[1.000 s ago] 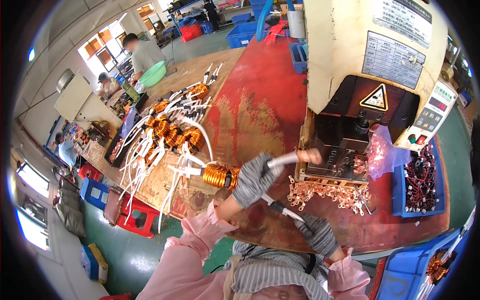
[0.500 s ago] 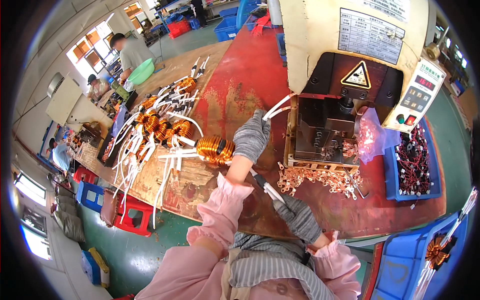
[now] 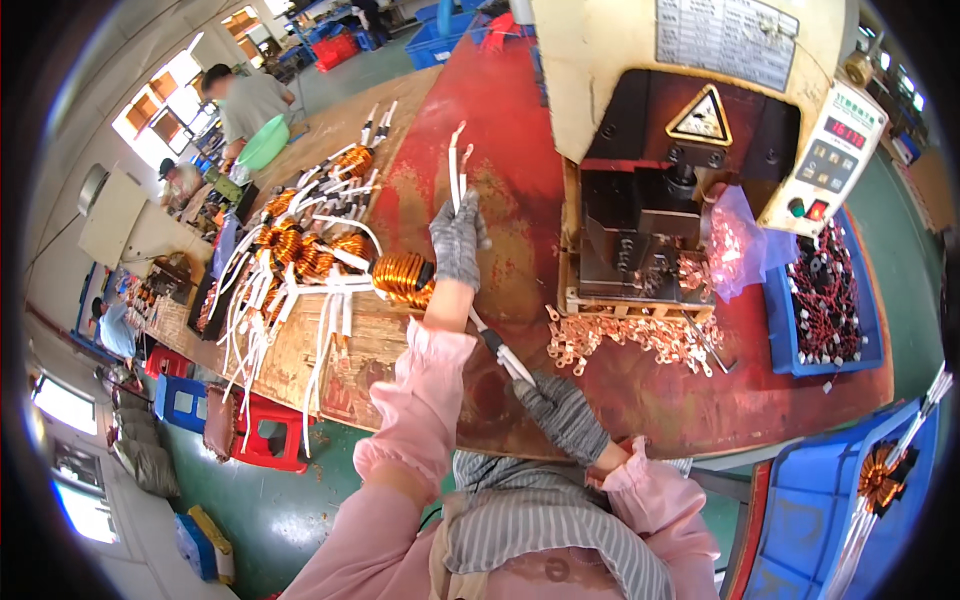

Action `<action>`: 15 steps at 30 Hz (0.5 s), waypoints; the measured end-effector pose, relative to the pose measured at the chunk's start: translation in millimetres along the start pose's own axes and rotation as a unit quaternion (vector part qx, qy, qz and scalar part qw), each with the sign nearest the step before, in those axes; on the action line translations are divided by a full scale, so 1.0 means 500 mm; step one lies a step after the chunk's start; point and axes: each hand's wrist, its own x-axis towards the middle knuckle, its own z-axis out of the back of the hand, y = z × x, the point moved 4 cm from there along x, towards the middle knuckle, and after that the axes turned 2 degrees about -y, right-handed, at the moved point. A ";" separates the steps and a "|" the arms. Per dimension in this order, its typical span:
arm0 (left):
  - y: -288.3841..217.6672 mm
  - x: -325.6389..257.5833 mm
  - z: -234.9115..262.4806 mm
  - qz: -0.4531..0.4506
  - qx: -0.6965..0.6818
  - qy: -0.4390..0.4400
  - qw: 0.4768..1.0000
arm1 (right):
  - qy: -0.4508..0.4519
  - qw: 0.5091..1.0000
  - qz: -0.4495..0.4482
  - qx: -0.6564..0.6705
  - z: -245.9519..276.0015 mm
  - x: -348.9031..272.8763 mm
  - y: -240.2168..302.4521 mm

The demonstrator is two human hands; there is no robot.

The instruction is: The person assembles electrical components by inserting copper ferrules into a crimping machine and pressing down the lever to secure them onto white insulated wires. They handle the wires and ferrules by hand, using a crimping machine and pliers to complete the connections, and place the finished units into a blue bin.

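In a grey knit glove, my left hand (image 3: 457, 240) is closed around a pair of white wire leads (image 3: 456, 182), whose copper-coloured tips point away from me. Just left of that wrist lies a copper-wound toroid coil (image 3: 403, 278), partly covered by my forearm. My right hand (image 3: 565, 412), gloved likewise and nearer to me, grips other white leads (image 3: 512, 362) with a black sleeve on them; they run up under my left forearm. To the right of my left hand stands a cream press (image 3: 590, 60) with a dark metal die block (image 3: 640, 235).
Copper terminals (image 3: 630, 343) are heaped before the press. More coils (image 3: 300, 250) with white leads lie on the table's left. A blue bin (image 3: 870, 310) of small wired parts stands right; another blue bin (image 3: 810, 520) is lower right. People sit further off, near a green basin (image 3: 264, 145).
My left hand has drawn the leads leftward, away from the press, and their tips now point up the table. My right hand has shifted slightly left. The whole view has shifted a little.
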 end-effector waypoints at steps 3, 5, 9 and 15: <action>0.024 0.023 -0.035 -0.073 0.162 0.025 0.984 | -0.019 0.998 0.019 -0.055 0.041 0.029 -0.011; 0.030 0.031 -0.040 -0.140 0.251 0.042 0.957 | -0.017 0.989 0.046 -0.139 0.071 0.047 -0.020; -0.018 -0.061 -0.064 -0.464 0.327 -0.019 0.823 | -0.028 0.953 0.129 -0.274 0.130 0.057 -0.007; -0.038 -0.267 -0.061 -0.383 0.440 0.489 0.649 | 0.017 0.946 0.128 -0.296 0.180 0.074 0.016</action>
